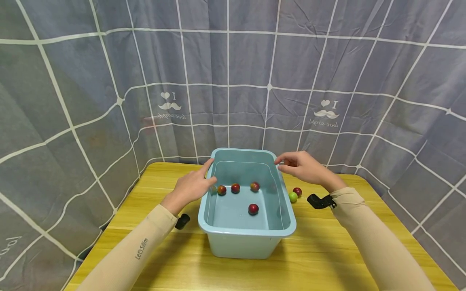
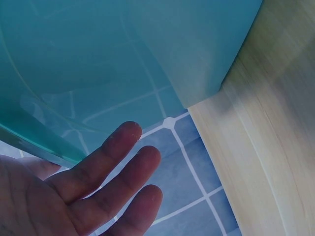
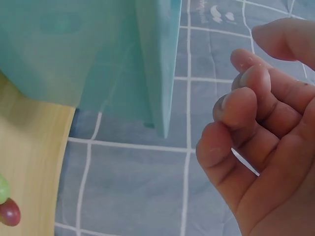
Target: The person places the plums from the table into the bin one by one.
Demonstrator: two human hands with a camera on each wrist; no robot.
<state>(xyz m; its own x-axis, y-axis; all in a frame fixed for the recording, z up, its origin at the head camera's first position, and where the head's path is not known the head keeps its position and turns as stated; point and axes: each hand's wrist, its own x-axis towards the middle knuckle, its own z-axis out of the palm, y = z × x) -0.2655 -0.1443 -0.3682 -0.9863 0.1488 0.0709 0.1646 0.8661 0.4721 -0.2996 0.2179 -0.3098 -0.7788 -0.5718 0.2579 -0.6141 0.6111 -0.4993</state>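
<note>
A light-blue plastic tub (image 1: 238, 246) stands on the table, with several small red, plum-like fruits on its floor, among them a dark red fruit (image 1: 253, 209) nearest the front. My left hand (image 1: 189, 186) is at the tub's left rim, index finger extended and thumb over the edge. In the left wrist view its other fingers (image 2: 120, 172) are loosely bent outside the tub wall. By the far right rim, my right hand (image 1: 307, 165) hovers with thumb and index apart. The right wrist view shows its fingers (image 3: 236, 105) loosely curled around nothing, beside the tub's edge.
On the wooden table (image 1: 160, 258), right of the tub, a green fruit (image 1: 293, 197) and a dark red fruit (image 1: 297, 191) lie side by side. A grey curtain (image 1: 247, 105) with white grid lines surrounds the table's back and sides.
</note>
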